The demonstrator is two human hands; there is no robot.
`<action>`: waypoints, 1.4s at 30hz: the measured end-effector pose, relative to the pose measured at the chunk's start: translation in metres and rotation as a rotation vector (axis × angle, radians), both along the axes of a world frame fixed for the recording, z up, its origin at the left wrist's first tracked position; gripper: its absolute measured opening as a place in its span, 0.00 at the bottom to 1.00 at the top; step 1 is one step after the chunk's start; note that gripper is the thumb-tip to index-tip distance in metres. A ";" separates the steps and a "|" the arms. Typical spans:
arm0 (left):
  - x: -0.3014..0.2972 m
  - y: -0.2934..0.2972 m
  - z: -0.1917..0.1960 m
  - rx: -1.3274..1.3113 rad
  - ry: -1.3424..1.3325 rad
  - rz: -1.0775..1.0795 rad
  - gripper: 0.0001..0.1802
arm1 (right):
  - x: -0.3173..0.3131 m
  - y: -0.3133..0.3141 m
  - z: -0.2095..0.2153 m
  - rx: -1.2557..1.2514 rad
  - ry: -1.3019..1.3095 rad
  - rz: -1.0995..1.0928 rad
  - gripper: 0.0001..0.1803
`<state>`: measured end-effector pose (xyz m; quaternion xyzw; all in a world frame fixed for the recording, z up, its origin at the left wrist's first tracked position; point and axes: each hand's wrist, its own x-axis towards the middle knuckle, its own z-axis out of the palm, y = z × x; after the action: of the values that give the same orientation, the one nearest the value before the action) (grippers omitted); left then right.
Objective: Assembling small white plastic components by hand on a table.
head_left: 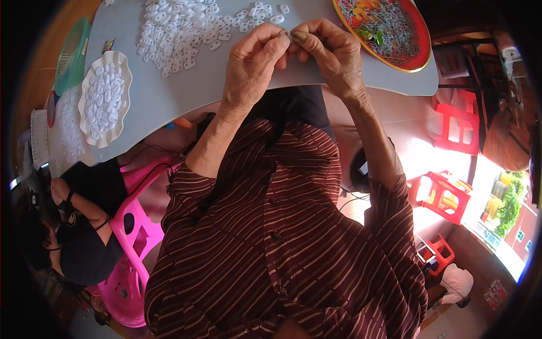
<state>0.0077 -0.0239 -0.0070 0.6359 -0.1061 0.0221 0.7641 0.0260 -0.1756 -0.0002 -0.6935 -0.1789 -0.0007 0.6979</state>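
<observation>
My left hand (257, 59) and my right hand (333, 56) meet fingertip to fingertip over the near edge of the grey table (214, 93). Thumb and forefinger are pinched together on each hand. Whatever they hold is hidden or too small to name. Beyond my left hand spreads a heap of small white plastic pieces with holes (175, 34). To the right of my right hand lies a red and yellow tray (419, 63) with many small metal pins (395, 31) and a few green bits (370, 37) in it.
At the left, a white wavy-rimmed dish (127, 85) holds more white pieces, beside a green mesh basket (70, 56). A person in black (90, 243) sits at the lower left on a pink chair (135, 226). Red stools (446, 198) stand on the right.
</observation>
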 end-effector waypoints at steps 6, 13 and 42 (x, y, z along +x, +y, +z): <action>-0.002 -0.004 -0.001 0.139 -0.142 0.117 0.07 | -0.004 0.006 0.003 -0.151 -0.052 -0.141 0.07; -0.003 -0.004 0.002 0.140 -0.099 0.129 0.07 | 0.000 0.001 0.004 -0.073 0.010 -0.062 0.09; -0.002 0.001 -0.002 0.063 -0.035 0.013 0.08 | -0.004 0.005 0.003 0.018 -0.008 -0.070 0.09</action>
<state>0.0057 -0.0226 -0.0086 0.6597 -0.1157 0.0347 0.7418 0.0224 -0.1710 0.0024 -0.6931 -0.1570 -0.0296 0.7029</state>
